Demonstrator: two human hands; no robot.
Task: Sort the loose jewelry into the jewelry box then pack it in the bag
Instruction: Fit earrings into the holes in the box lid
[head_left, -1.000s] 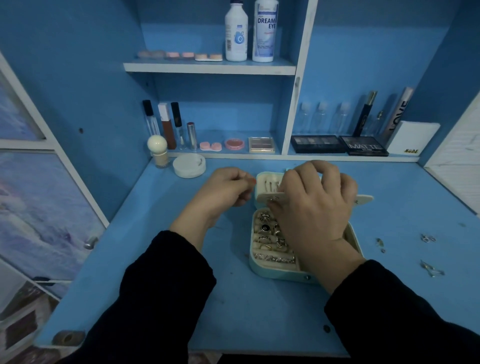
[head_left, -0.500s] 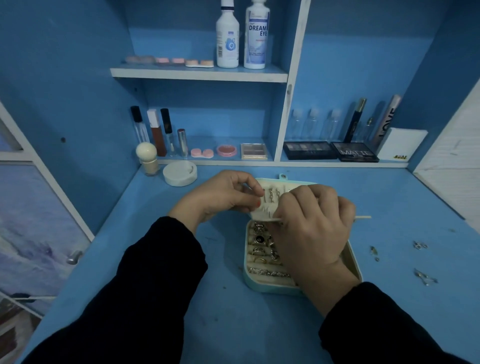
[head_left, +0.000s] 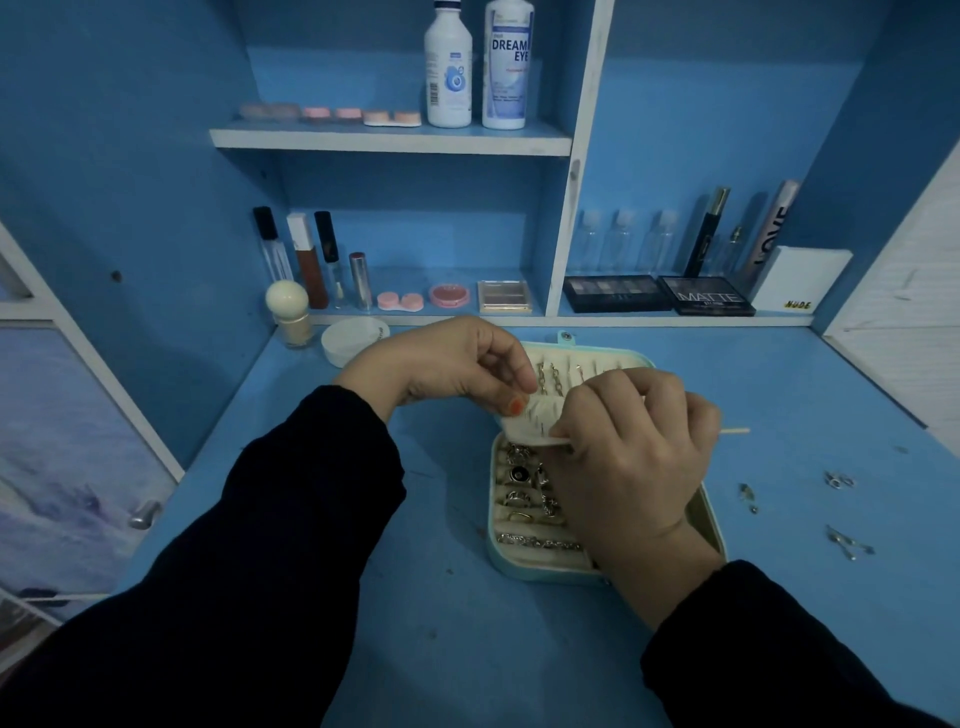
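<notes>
A small mint jewelry box (head_left: 519, 564) lies open on the blue desk, its lid (head_left: 597, 356) leaning back. Rings and a chain fill its left slots. A cream earring panel (head_left: 535, 415) with chain earrings on it is lifted over the box. My left hand (head_left: 441, 364) pinches the panel's left edge between thumb and fingers. My right hand (head_left: 634, 457) pinches the panel's lower edge and hides the box's right half. Loose jewelry pieces (head_left: 841, 480) lie on the desk to the right, with another silver piece (head_left: 849, 543) nearer me.
A thin wooden stick (head_left: 735, 430) pokes out past my right hand. A white round compact (head_left: 353, 340) and a cream-capped bottle (head_left: 288, 312) stand at the back left. Shelves hold cosmetics, palettes (head_left: 706, 296) and two white bottles (head_left: 449, 62).
The cream panel has been raised off the lid, now held by both hands. My left hand moved right onto its edge. The camera tilted slightly down.
</notes>
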